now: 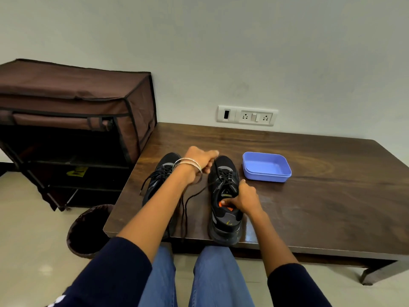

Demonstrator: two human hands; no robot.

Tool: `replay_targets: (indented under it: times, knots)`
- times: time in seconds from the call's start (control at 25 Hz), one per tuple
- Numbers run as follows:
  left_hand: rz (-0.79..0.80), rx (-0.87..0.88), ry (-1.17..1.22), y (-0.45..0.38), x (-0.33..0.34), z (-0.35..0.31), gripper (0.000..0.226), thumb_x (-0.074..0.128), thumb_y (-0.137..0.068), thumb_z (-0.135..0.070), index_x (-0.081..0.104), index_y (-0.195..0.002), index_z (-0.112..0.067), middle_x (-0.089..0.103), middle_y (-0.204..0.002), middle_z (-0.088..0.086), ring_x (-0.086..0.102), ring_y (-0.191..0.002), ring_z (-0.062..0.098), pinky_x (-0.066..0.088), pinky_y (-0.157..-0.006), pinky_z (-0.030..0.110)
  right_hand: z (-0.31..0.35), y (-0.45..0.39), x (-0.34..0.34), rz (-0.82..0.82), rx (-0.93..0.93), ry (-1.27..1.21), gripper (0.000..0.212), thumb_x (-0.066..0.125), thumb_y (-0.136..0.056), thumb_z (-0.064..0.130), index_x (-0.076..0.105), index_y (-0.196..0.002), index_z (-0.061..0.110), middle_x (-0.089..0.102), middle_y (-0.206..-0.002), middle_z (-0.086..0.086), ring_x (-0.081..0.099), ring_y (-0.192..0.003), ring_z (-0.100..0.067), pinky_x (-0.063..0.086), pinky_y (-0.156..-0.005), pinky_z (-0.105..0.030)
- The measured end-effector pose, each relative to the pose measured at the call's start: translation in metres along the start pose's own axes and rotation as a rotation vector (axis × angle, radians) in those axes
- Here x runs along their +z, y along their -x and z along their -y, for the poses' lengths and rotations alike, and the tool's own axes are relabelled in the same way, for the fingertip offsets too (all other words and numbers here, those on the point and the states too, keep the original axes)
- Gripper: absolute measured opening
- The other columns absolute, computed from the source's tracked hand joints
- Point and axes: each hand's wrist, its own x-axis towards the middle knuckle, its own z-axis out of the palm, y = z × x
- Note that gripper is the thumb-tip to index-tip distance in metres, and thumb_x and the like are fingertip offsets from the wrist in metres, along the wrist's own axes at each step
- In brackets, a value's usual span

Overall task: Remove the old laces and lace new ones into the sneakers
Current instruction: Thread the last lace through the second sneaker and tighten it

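I judge I am early in the job. Both sneakers stand on the bench [309, 173], toes toward twelve o'clock. The right sneaker [225, 196] has its black lace [194, 196] crossed over the lower eyelets, with loosened ends trailing toward seven o'clock over the bench edge. My left hand [199, 160] reaches across to that sneaker's toe at twelve o'clock and pinches the lace there. My right hand [243, 198] grips the collar at the tongue, fingers curled into the opening, steadying it. The left sneaker [161, 173], at nine o'clock of the right one, is partly behind my forearm; its lace looks threaded, one end loose. The blue tray [266, 167] at two o'clock holds nothing I can see, and I see no new laces. Both removals and all relacing remain.
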Motion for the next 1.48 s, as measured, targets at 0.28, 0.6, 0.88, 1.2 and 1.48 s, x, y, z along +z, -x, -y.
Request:
replay_targets:
  times: [0.28,0.6,0.88,1.2,1.48]
  knots:
    - [0.218,-0.23,0.733,0.031,0.017,-0.055,0.029,0.039,-0.102,-0.019,0.055,-0.078,-0.011,0.068,-0.056,0.004,0.066,-0.047,0.015,0.051,-0.069,0.033,0.038,0.03,-0.055,0.041,-0.183,-1.128,0.029,0.054,-0.096,0.035,0.068,-0.1,0.01,0.073,-0.093,-0.007,0.069,-0.09,-0.02,0.051,-0.073,-0.025]
    - [-0.044,-0.196,1.131,0.012,0.004,-0.03,0.025,0.029,-0.104,-0.01,0.05,-0.094,0.0,0.068,-0.071,0.01,0.066,-0.081,0.025,0.051,-0.082,0.038,0.003,0.035,-0.059,0.08,-0.164,-1.05,0.02,0.05,-0.098,0.005,0.069,-0.096,-0.001,0.057,-0.068,-0.005,0.042,-0.051,-0.01,0.044,-0.052,-0.021]
    - [-0.269,0.007,-0.473,0.019,0.014,0.005,0.022,0.055,-0.092,-0.02,0.062,-0.098,0.0,0.064,-0.103,0.016,0.061,-0.093,0.033,0.049,-0.079,0.038,0.008,0.024,-0.05,-0.29,-0.091,-0.901,0.009,0.073,-0.084,0.009,0.07,-0.078,0.002,0.069,-0.069,-0.011,0.058,-0.051,-0.011,0.048,-0.048,-0.018]
    - [-0.072,0.428,-0.305,0.018,0.031,0.025,0.007,0.07,-0.083,-0.011,0.076,-0.086,-0.008,0.069,-0.069,0.004,0.06,-0.055,0.01,0.053,-0.068,0.025,0.026,0.018,-0.036,-0.262,-0.169,-0.899,0.012,0.071,-0.085,0.004,0.068,-0.096,0.0,0.072,-0.079,-0.015,0.07,-0.068,-0.017,0.057,-0.063,-0.024]
    - [-0.156,0.187,-0.61,0.018,0.051,0.061,0.01,0.066,-0.079,-0.03,0.072,-0.075,-0.023,0.07,-0.083,0.003,0.066,-0.082,0.027,0.052,-0.066,0.031,0.0,0.013,0.002,-0.219,-0.116,-0.087,0.036,0.08,-0.075,0.019,0.07,-0.109,0.015,0.07,-0.1,-0.005,0.064,-0.097,-0.024,0.053,-0.083,-0.037]
